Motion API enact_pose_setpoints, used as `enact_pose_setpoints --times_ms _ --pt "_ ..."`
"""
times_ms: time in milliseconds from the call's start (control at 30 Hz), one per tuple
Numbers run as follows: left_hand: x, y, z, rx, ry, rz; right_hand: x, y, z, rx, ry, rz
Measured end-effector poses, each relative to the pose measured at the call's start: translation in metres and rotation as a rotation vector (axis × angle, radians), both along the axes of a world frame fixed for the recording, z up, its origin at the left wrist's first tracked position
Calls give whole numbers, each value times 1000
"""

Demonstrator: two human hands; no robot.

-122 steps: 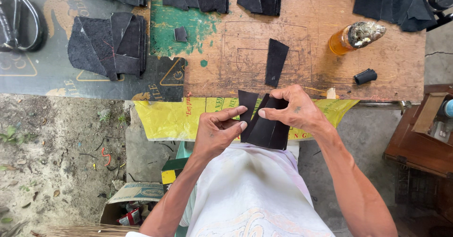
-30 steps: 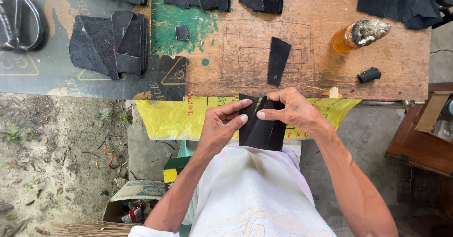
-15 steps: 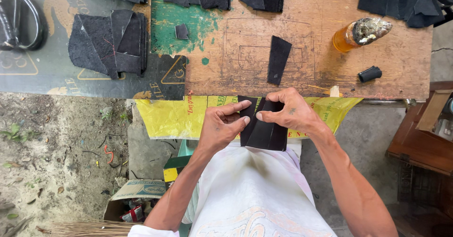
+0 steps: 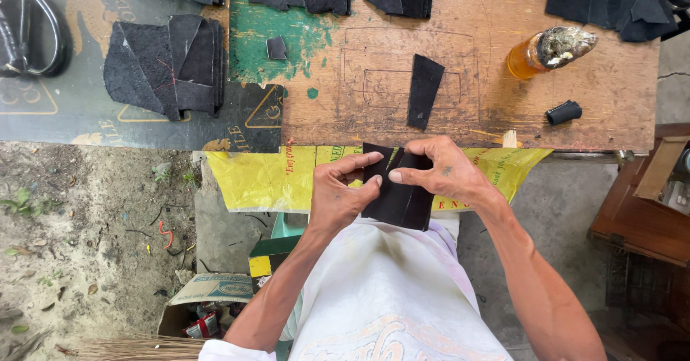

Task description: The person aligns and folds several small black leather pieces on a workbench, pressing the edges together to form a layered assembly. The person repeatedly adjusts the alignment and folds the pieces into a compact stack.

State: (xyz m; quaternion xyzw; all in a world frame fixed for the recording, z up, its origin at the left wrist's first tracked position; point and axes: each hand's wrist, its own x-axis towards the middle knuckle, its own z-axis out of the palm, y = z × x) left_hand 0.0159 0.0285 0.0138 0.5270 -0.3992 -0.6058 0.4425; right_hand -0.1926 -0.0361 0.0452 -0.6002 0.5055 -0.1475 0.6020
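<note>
Right now both hands work one black leather piece (image 4: 399,199) held just off the near edge of the wooden workbench (image 4: 611,81), over the person's lap. Left hand (image 4: 338,192) pinches its left edge w/ thumb and forefinger, the other fingers curled under; right hand (image 4: 442,170) presses thumb and forefinger together on the top middle, by what looks like a fold or overlap. Progress, as a guess: this piece is mid-way, not yet laid down. One single black strip (image 4: 424,89) lies on the bench in front, and stacks of cut black pieces (image 4: 172,63) sit to the left and along the far edge; can't tell which are finished. Packaging etc.: a yellow printed sack (image 4: 266,178) hangs flat off the bench front, red lettering on it. A dark sign-like sheet w/ yellow triangle outlines (image 4: 262,113) covers the bench's left part. An amber bottle (image 4: 535,53) w/ crusted top lies toward the right, a small black cap-like cylinder (image 4: 563,112) near it. A cardboard box (image 4: 208,300) w/ rubbish sits on the ground, lower left.
</note>
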Motion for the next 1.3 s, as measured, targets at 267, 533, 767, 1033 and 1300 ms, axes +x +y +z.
enact_pose_setpoints --times_ms 267,533,767,1033,1300 --pt "1 -3 4 85 102 -12 -7 1 -8 129 8 -61" --pt "4 -3 0 73 47 -15 -5 2 -11 157 -3 -90" --pt "3 -4 -6 105 87 1 -1 1 -9 65 62 -55" --pt "1 -4 -6 5 90 2 0 2 -11 86 77 -79" --pt "-2 -3 -5 61 64 80 -4 3 -17 92 -122 -75"
